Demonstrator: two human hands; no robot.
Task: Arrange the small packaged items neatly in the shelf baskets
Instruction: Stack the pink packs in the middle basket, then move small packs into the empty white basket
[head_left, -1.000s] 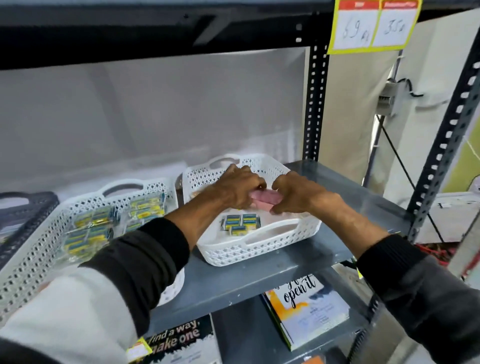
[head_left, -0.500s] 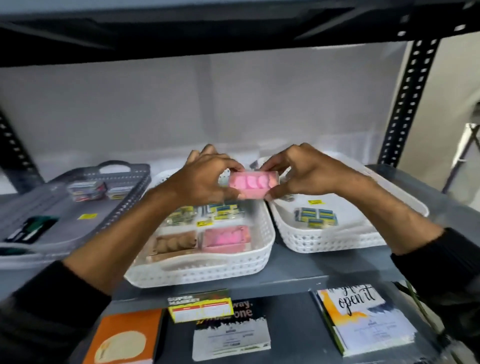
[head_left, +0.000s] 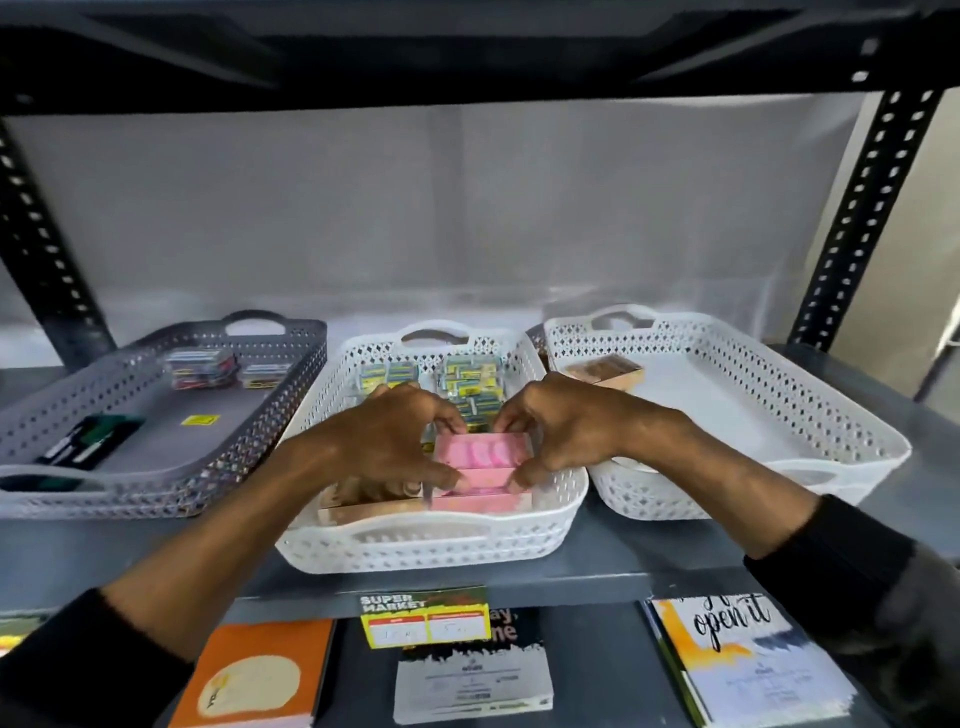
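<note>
A pink packet (head_left: 480, 451) is pinched at both ends by my left hand (head_left: 387, 441) and my right hand (head_left: 563, 426), low inside the middle white basket (head_left: 431, 540). It rests on top of another pink packet (head_left: 480, 501) at the basket's front. A tan packet (head_left: 363, 506) lies beside that one, partly hidden under my left hand. Several small yellow-and-blue packs (head_left: 462, 379) fill the back of the same basket. The right white basket (head_left: 779, 415) holds one tan packet (head_left: 605, 370) at its back left corner.
A grey basket (head_left: 171, 467) on the left holds a few small packs (head_left: 208, 366), a dark green item (head_left: 91, 441) and a yellow tag (head_left: 200, 420). Black shelf posts stand at both sides. Books and a yellow price label (head_left: 426, 618) lie below the shelf edge.
Both hands carried the pink packet from the right basket over to the middle basket and lowered it onto the pink packet at the front. The camera swung left.
</note>
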